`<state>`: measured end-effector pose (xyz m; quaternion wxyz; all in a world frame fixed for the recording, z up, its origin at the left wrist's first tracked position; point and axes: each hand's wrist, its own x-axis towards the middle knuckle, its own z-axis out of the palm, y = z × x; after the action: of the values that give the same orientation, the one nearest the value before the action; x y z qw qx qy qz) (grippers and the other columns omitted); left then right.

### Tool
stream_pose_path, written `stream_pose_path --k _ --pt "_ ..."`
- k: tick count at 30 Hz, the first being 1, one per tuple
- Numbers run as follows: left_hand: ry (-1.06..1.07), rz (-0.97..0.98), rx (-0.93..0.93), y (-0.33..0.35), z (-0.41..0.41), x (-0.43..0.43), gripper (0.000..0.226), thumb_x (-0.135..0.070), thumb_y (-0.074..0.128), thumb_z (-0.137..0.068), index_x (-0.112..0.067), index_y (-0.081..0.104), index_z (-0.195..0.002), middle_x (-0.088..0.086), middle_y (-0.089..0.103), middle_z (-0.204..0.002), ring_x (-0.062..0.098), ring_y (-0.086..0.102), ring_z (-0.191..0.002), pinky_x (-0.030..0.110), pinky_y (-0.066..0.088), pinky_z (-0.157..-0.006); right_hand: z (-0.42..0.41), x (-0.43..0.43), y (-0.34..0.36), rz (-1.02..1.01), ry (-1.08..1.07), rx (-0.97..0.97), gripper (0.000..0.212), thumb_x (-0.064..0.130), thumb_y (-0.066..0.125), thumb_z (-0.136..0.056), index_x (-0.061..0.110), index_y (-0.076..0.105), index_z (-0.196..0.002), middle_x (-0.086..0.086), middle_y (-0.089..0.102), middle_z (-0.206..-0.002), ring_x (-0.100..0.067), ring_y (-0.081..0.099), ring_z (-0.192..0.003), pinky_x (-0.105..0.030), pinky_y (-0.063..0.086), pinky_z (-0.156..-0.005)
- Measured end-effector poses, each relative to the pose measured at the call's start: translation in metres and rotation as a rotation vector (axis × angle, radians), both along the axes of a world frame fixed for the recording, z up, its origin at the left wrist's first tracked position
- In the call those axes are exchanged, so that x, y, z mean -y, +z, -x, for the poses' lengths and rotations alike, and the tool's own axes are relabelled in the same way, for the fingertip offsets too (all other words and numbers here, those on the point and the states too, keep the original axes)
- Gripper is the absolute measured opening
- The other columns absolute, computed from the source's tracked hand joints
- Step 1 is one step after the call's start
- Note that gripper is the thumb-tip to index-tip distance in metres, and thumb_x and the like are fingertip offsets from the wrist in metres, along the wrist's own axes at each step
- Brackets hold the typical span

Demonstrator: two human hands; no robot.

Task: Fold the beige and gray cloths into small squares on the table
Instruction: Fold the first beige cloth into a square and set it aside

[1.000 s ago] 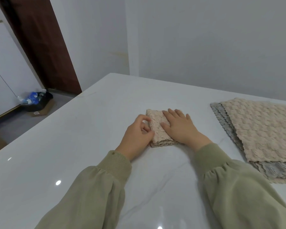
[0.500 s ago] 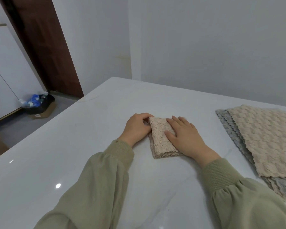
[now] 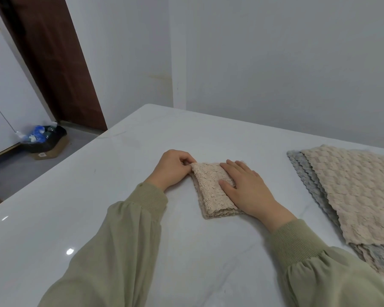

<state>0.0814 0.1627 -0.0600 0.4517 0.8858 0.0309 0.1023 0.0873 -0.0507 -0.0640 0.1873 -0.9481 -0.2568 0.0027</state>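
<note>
A beige cloth (image 3: 211,191), folded into a small thick rectangle, lies on the white table (image 3: 124,169) in front of me. My left hand (image 3: 172,169) pinches its far left corner between thumb and fingers. My right hand (image 3: 246,189) lies flat on the right half of the cloth with its fingers spread, pressing it down. At the right, a stack of unfolded cloths has a large beige one (image 3: 359,196) on top and gray ones (image 3: 306,173) showing along its left edge and near end.
The table's left edge runs diagonally, with floor beyond it. A cardboard box with a black bag of trash (image 3: 47,140) sits on the floor by a brown door (image 3: 53,63). A white wall stands just behind the table.
My left hand slid from the cloth's near left side up to its far left corner. The right hand stays pressed on the cloth. The camera has tilted slightly.
</note>
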Motion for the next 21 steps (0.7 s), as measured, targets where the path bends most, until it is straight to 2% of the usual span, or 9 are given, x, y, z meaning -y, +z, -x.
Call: stream_pose_path --k 5,11,14,16,19,21 --pt "-0.015 0.046 -0.005 -0.001 0.003 0.0 0.027 0.003 0.061 -0.082 -0.022 0.072 -0.079 -0.003 0.07 -0.074 -0.005 0.058 -0.061 0.008 0.044 -0.064 0.0 0.0 0.0 0.005 0.016 0.016 0.053 0.046 0.035 -0.097 0.029 0.028 -0.147 0.007 0.021 -0.157 -0.013 0.01 -0.145 -0.041 0.011 -0.118" --pt "0.096 0.07 0.009 -0.004 -0.001 0.002 0.029 0.003 0.061 -0.081 -0.023 0.07 -0.074 0.006 0.071 -0.075 0.012 0.064 -0.07 0.023 0.051 -0.075 0.002 -0.001 -0.002 0.052 -0.025 0.032 0.053 0.048 0.03 -0.098 0.03 0.025 -0.148 0.009 0.017 -0.158 -0.012 0.007 -0.146 -0.048 0.002 -0.117" --pt "0.135 0.134 0.047 -0.006 0.005 0.008 0.027 -0.001 0.051 -0.091 -0.02 0.069 -0.096 -0.001 0.07 -0.089 0.002 0.063 -0.085 0.018 0.047 -0.087 0.003 -0.002 -0.002 0.067 -0.048 0.047 0.055 0.048 0.03 -0.098 0.029 0.022 -0.149 0.006 0.013 -0.159 -0.014 0.004 -0.146 -0.048 -0.001 -0.117" --pt "0.157 0.168 0.112 -0.006 0.014 0.011 0.031 -0.004 0.044 -0.095 -0.021 0.064 -0.111 -0.007 0.066 -0.104 0.004 0.058 -0.102 0.021 0.041 -0.096 0.004 -0.002 -0.001 0.078 -0.052 0.054 0.056 0.048 0.029 -0.098 0.028 0.02 -0.15 0.005 0.011 -0.159 -0.015 0.003 -0.147 -0.047 -0.002 -0.117" --pt "0.116 -0.045 0.288 -0.004 0.032 0.024 0.035 -0.016 0.04 -0.097 -0.017 0.057 -0.127 -0.008 0.054 -0.12 0.007 0.042 -0.121 0.019 0.028 -0.104 0.005 -0.003 -0.002 0.119 -0.056 0.068 0.057 0.048 0.026 -0.098 0.028 0.018 -0.15 0.004 0.009 -0.16 -0.017 0.002 -0.147 -0.049 -0.003 -0.116" --pt "-0.031 -0.299 0.269 -0.004 0.042 0.036 0.045 -0.027 0.032 -0.097 -0.014 0.046 -0.138 -0.002 0.049 -0.136 0.013 0.033 -0.132 0.027 0.023 -0.111 0.005 -0.005 -0.004 0.135 -0.065 0.068 0.057 0.048 0.023 -0.098 0.027 0.017 -0.151 0.004 0.008 -0.16 -0.018 0.001 -0.147 -0.05 -0.003 -0.116"
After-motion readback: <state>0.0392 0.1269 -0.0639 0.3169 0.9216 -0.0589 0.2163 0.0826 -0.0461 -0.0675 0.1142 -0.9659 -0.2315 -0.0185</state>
